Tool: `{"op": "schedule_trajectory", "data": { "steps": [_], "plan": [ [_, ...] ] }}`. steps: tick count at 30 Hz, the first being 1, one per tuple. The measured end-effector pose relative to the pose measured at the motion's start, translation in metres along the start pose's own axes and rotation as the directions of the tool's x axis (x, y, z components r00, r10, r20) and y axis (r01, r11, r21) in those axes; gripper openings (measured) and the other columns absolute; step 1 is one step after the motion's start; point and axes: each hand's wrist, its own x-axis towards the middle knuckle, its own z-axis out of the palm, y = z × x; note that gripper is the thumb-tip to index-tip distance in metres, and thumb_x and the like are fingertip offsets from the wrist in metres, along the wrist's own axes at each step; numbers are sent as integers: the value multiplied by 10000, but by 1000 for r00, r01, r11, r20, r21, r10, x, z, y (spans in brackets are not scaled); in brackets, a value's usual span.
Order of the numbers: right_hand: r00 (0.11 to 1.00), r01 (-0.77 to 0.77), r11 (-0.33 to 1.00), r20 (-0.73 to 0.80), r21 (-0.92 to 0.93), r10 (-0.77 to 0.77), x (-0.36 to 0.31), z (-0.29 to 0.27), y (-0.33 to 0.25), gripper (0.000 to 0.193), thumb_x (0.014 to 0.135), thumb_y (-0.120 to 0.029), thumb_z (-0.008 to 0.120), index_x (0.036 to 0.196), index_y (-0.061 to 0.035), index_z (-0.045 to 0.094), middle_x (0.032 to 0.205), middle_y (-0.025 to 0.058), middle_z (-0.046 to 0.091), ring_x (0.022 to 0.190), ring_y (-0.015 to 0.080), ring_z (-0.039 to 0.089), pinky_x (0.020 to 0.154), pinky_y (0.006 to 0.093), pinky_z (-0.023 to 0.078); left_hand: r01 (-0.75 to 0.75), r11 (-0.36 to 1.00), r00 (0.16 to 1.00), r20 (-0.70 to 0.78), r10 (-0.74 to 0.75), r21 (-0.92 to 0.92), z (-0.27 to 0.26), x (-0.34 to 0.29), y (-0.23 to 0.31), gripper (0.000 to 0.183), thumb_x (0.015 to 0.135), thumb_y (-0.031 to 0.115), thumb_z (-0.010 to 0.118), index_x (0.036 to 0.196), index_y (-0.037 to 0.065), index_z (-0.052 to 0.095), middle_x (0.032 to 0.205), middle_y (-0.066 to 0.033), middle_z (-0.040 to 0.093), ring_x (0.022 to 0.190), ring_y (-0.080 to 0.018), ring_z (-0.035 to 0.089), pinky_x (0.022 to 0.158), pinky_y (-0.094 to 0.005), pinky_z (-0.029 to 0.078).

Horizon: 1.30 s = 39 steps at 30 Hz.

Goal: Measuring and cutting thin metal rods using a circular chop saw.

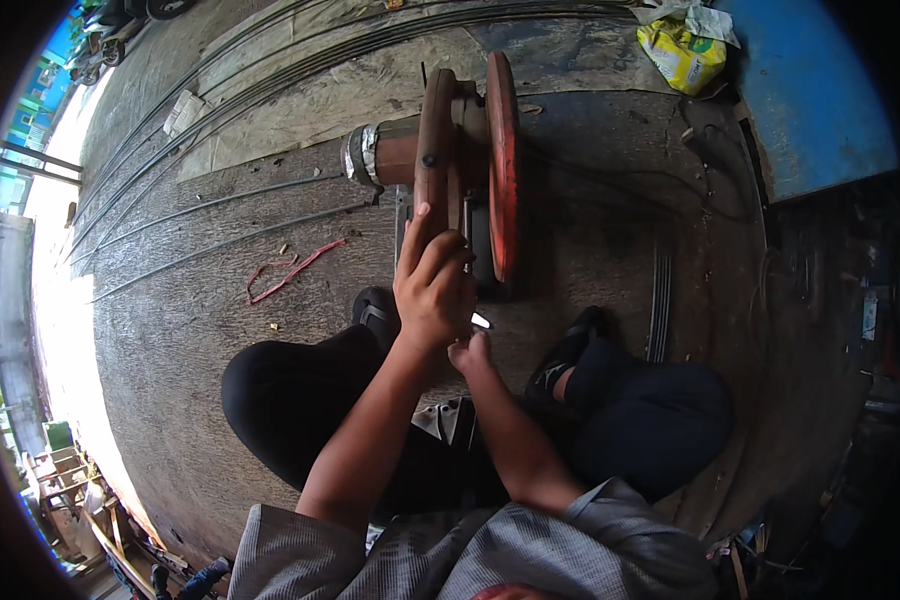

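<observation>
In front of me stands a brown, round-cased machine (435,140) that looks like a blower, seen edge-on. A large red wheel (504,170) sits on its right side, and its pipe on the left is wrapped in silver foil (360,154). My left hand (433,295) grips the casing's near end, index finger stretched along it and the others curled. Just below and partly behind it is my right hand (470,352), its fingers closed and mostly hidden. A small shiny white piece (482,321) shows beside that hand; whether it is held I cannot make out.
Long thin rods (220,210) lie on the worn board floor to the left, near a red string (295,272). Dark bars (660,300) lie right of my bent knees. At the far right are a yellow bag (680,58) and a blue panel (815,100).
</observation>
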Motion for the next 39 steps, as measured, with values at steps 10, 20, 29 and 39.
{"op": "schedule_trajectory", "data": {
  "steps": [10,20,29,39],
  "plan": [
    [1000,25,948,25,-317,-18,-23,27,21,499,856,-469,597,1167,-97,480,1120,112,570,1005,277,596,911,380,468,7,999,1000,0,-7,51,-13,-3,-9,192,597,5,584,780,20,638,965,-105,596,1185,-419,473,976,-481,423],
    [987,88,913,-87,-399,-133,-18,43,23,629,878,-574,477,1229,-57,409,1149,151,538,1002,300,575,932,421,449,17,999,1000,0,-17,34,-11,-4,-8,217,621,-23,527,810,21,626,970,-124,585,1192,-423,449,990,-480,372],
    [993,51,923,-80,-380,-88,-30,46,24,579,922,-563,380,1195,-55,435,1146,148,551,1020,293,571,926,435,453,28,997,1000,-4,-28,65,-14,-1,-5,218,577,-11,554,777,15,636,955,-104,599,1190,-403,472,974,-462,425],
    [967,77,981,-228,-177,-117,-13,40,20,474,963,-508,315,1047,-93,530,1017,86,640,952,267,616,913,429,448,41,998,999,10,-42,56,-10,-2,-3,218,647,-24,481,800,6,634,952,-144,596,1184,-434,455,975,-487,374]
  ]
}}
